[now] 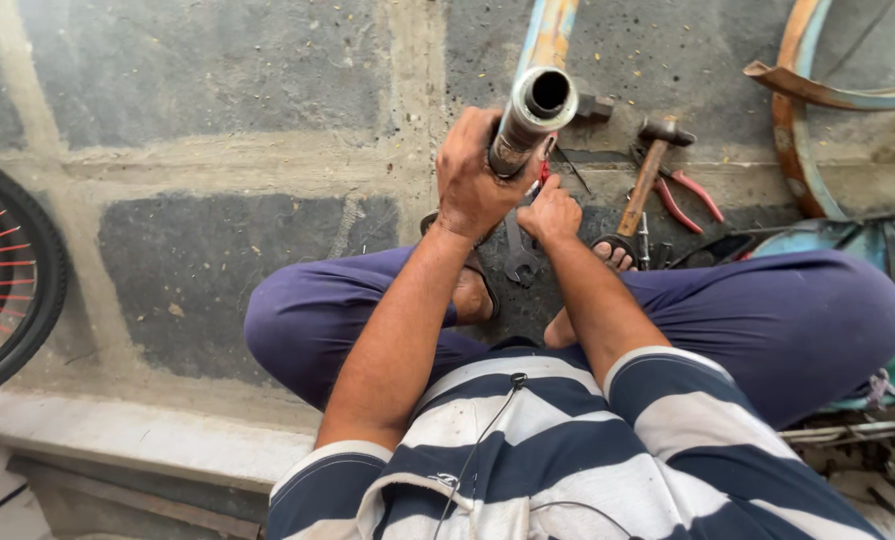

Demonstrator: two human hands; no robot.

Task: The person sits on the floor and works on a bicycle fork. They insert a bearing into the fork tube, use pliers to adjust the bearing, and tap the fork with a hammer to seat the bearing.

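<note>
My left hand grips a worn metal bicycle tube, blue and orange higher up, whose open end points up at the camera. My right hand is closed just below the tube's lower end around a small tool with a red handle, mostly hidden by the fingers. I sit cross-legged in dark blue trousers on paved ground, feet in sandals under my hands. A grey spanner lies on the ground between my feet.
A wooden-handled hammer and red-handled pliers lie to the right. A rusty blue bicycle rim and frame parts fill the far right. A bicycle wheel with red spokes stands at the left edge.
</note>
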